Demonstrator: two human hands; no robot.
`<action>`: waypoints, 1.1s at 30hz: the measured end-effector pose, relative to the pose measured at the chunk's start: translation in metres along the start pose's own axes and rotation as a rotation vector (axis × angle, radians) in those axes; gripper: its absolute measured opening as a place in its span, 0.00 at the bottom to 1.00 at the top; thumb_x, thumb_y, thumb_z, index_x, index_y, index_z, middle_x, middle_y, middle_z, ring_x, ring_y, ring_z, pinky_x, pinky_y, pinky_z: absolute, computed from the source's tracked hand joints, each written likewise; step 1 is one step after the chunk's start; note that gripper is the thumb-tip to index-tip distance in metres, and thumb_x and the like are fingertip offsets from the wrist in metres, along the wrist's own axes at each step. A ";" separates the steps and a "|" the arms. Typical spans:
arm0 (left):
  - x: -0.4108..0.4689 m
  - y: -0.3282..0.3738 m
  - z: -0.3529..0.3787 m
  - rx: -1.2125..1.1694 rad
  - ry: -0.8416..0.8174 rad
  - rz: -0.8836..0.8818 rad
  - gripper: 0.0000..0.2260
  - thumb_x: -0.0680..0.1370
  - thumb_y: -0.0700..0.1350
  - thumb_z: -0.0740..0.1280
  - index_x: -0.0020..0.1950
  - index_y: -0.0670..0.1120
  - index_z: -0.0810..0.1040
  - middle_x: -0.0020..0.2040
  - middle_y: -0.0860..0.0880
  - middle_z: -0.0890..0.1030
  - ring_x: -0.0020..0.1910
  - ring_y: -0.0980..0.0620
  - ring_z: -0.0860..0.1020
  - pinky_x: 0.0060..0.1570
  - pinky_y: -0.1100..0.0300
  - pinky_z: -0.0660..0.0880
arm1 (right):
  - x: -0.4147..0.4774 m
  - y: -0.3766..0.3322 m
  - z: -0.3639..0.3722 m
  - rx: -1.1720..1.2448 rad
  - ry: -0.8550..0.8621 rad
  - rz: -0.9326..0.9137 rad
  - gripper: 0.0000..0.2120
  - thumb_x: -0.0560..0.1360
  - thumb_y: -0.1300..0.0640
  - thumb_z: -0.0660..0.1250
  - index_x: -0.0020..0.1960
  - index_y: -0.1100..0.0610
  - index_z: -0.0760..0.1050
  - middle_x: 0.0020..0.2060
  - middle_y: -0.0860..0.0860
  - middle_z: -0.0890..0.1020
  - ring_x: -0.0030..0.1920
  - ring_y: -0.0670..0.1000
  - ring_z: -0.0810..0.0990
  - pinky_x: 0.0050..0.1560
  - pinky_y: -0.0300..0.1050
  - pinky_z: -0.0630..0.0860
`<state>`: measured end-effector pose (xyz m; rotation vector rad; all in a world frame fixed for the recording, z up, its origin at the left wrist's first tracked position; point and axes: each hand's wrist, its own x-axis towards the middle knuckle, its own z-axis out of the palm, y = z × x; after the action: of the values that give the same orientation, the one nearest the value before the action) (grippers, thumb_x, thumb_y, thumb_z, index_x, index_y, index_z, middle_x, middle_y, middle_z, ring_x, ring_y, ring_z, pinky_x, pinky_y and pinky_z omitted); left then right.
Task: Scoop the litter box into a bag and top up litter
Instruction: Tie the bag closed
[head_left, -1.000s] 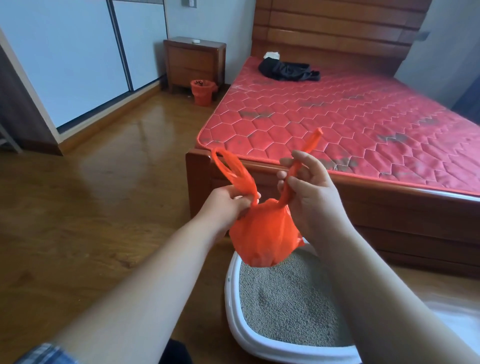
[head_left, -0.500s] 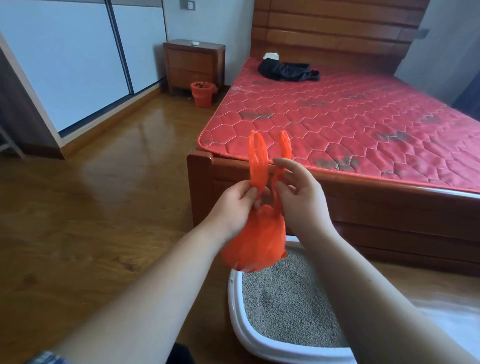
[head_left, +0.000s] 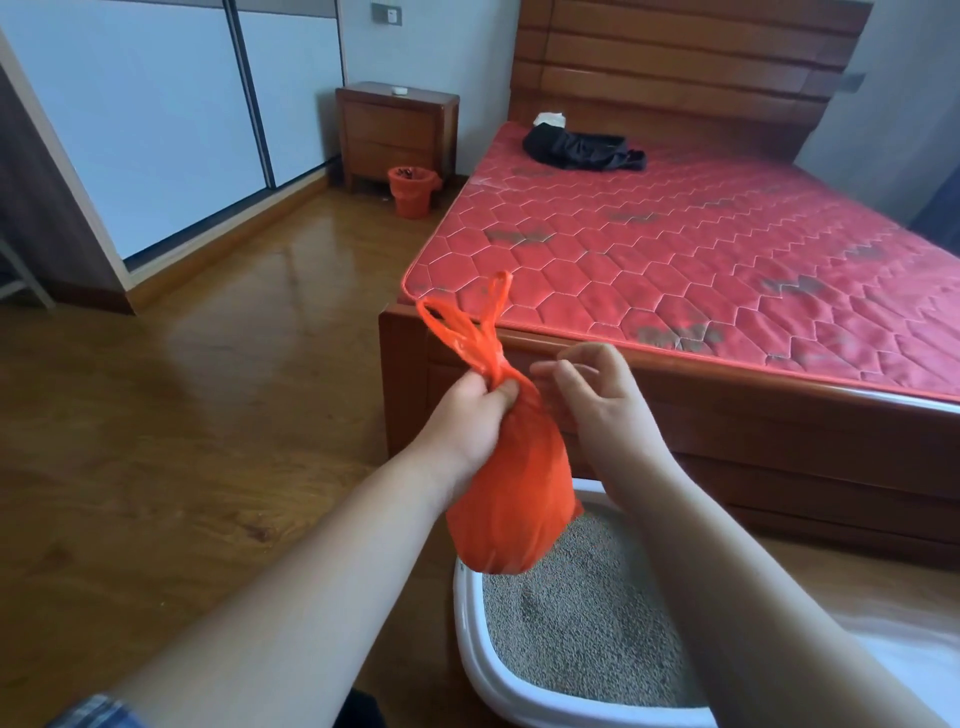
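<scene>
Wooden bedroom floor, orange bag (head_left: 511, 499) hanging just above litter box (head_left: 467, 644), neck pinched in left hand (head_left: 467, 415), right hand (head_left: 597, 410) alongside, fingers loosely apart, empty; risk of spillage into box from slackened pinch.

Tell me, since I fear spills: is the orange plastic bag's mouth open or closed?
Closed: the left hand grips the orange plastic bag round its bunched neck. Knotted or not, cannot tell.
</scene>
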<state>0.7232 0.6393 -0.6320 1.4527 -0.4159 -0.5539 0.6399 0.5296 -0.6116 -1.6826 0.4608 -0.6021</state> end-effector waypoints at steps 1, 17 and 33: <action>0.000 0.000 0.001 0.002 0.026 -0.001 0.07 0.82 0.44 0.63 0.57 0.45 0.79 0.49 0.46 0.83 0.52 0.48 0.81 0.61 0.47 0.75 | 0.001 0.004 0.000 -0.183 -0.013 -0.030 0.03 0.78 0.49 0.67 0.50 0.47 0.76 0.45 0.47 0.85 0.46 0.47 0.83 0.55 0.55 0.79; -0.008 0.001 0.001 0.204 -0.038 0.301 0.13 0.84 0.44 0.60 0.41 0.51 0.79 0.31 0.57 0.74 0.31 0.61 0.70 0.36 0.66 0.68 | 0.003 0.013 0.005 -0.362 0.184 -0.003 0.12 0.79 0.52 0.65 0.44 0.58 0.84 0.28 0.48 0.76 0.30 0.46 0.68 0.33 0.46 0.66; -0.001 0.000 -0.002 -0.266 -0.025 -0.108 0.10 0.79 0.47 0.68 0.40 0.48 0.73 0.32 0.49 0.73 0.31 0.51 0.73 0.39 0.56 0.72 | -0.002 0.021 0.011 -0.481 -0.032 -0.157 0.16 0.77 0.63 0.64 0.58 0.48 0.84 0.38 0.44 0.77 0.38 0.38 0.75 0.38 0.30 0.65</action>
<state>0.7240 0.6415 -0.6326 1.2179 -0.2720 -0.6877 0.6451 0.5354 -0.6335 -2.1985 0.4781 -0.6090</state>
